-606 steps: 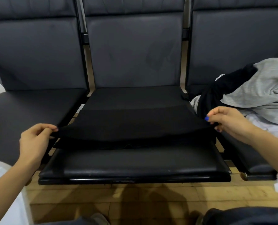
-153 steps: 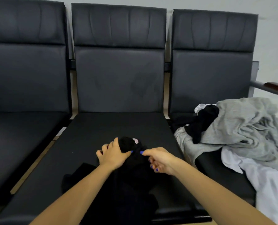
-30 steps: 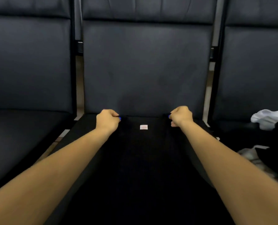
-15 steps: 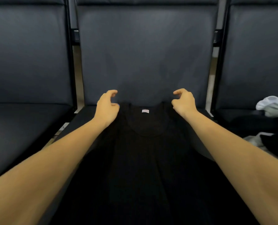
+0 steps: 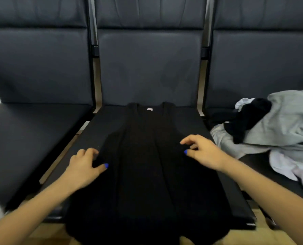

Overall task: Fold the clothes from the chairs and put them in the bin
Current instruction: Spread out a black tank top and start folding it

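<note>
A: What's nearest on my feed?

B: I see the black tank top (image 5: 147, 174) spread flat on the middle chair seat (image 5: 97, 138), hem hanging over the front edge, neck label toward the backrest.

A: And the hands?

B: My left hand (image 5: 84, 167) pinches the top's left side edge between thumb and fingers. My right hand (image 5: 202, 151) has curled fingers at the right edge; whether it grasps cloth, I cannot tell.

A: Farther out?

B: A pile of grey, white and black clothes (image 5: 274, 135) on the right chair.
</note>
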Tool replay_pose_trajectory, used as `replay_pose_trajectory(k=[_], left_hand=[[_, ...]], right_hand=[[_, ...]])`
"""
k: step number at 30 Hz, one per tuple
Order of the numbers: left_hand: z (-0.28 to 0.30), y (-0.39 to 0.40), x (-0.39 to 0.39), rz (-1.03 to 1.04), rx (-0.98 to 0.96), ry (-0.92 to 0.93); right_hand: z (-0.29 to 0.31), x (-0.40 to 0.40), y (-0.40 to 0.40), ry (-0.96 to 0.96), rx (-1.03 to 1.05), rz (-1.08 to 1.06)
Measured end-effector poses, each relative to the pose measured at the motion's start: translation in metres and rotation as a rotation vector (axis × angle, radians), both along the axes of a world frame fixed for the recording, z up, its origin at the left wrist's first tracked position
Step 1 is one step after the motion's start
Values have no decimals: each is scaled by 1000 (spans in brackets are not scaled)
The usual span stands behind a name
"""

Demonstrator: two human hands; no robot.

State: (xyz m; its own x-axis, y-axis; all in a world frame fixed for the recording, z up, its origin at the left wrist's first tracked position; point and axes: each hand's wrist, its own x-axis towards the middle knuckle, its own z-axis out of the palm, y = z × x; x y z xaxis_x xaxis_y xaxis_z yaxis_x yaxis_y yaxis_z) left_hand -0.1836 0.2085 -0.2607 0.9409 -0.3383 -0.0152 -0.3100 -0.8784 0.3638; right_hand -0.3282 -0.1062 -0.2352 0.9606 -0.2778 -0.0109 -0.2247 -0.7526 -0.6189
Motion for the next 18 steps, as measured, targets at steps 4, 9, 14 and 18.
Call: replay_pose_trajectory(k=[4, 9, 14, 18], left_hand=[[17, 17, -38, -13, 189, 73], [15, 21, -49, -77, 279, 95], [16, 24, -42, 156, -433, 143], [10, 33, -31, 398, -880, 438]], right_hand=[[-10, -40, 21, 67, -385, 13], [0, -55, 25, 205, -620, -300], [-13, -58, 12, 382, -382, -363], [-7, -52, 9, 328, -202, -341]])
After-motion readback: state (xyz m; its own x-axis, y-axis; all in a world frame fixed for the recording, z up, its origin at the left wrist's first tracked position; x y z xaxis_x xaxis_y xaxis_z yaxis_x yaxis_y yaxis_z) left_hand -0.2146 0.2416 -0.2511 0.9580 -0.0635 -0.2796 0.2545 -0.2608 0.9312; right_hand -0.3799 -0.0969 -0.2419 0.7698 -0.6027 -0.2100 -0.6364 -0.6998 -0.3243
